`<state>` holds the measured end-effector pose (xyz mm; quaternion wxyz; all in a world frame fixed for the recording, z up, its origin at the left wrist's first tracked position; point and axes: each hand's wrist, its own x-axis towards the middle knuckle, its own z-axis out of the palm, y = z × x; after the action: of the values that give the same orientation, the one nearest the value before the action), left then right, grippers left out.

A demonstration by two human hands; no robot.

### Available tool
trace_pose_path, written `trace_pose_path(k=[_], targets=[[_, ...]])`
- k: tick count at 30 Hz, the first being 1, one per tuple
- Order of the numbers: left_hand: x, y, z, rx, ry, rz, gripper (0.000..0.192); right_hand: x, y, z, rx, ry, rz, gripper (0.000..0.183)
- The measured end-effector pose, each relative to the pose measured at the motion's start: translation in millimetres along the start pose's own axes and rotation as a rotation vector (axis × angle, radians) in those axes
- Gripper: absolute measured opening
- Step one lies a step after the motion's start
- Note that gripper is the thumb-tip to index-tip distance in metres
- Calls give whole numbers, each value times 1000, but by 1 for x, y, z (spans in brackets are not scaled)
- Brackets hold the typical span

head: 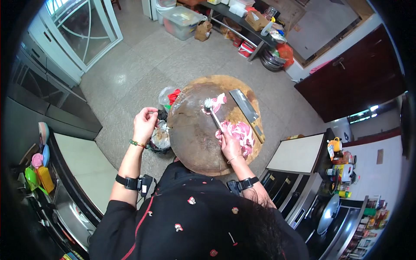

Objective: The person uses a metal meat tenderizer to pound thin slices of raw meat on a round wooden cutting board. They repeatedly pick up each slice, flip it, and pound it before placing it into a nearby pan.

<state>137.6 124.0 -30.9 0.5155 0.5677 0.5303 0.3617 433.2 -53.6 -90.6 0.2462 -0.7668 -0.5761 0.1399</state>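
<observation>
A round wooden chopping block (191,136) stands in front of me. My right hand (231,147) grips the handle of a metal meat mallet (215,118). The mallet's head rests at the left end of a small piece of raw meat (219,101). Beside my right hand lies a pile of sliced raw meat (242,135), pink with white fat. A cleaver (245,107) lies flat along the block's right side. My left hand (145,123) is off the block's left edge, above a waste bin lined with a plastic bag (161,138). Its fingertips are pinched together; whether they hold anything is unclear.
Plastic bags (170,96) show past the block's left edge. A counter with a sink (73,211) stands at my left, and a stove with a wok lid (328,214) at my right. Farther off are a table (240,27), a storage box (180,22) and a dark door (354,74).
</observation>
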Motion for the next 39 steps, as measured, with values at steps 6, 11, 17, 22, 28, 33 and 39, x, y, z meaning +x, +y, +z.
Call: trace_pose_path(k=[6,11,17,22,28,33,39], targets=[[-2,7,-4,-23,13,-46,11,-1,-3,4,-213,-20,-18,53],[-4,8,-5,-12,25,-37,10,-2,-27,-16,232,147,-62,53],[-1,12,1,-14,18,-46,10,-22,3,-4,-68,-52,18,54],[1,8,-1,-25,6,-39,10,-23,-19,-18,81,227,-86,50],[3,14,1,19,-3,-26,10,-25,-13,-18,91,241,-24,52],[5,12,4,0,-15,-30,10,-17,4,-5,-11,121,101,50],[7,7,4,-12,-28,-14,11,15,15,8,38,172,28,48]])
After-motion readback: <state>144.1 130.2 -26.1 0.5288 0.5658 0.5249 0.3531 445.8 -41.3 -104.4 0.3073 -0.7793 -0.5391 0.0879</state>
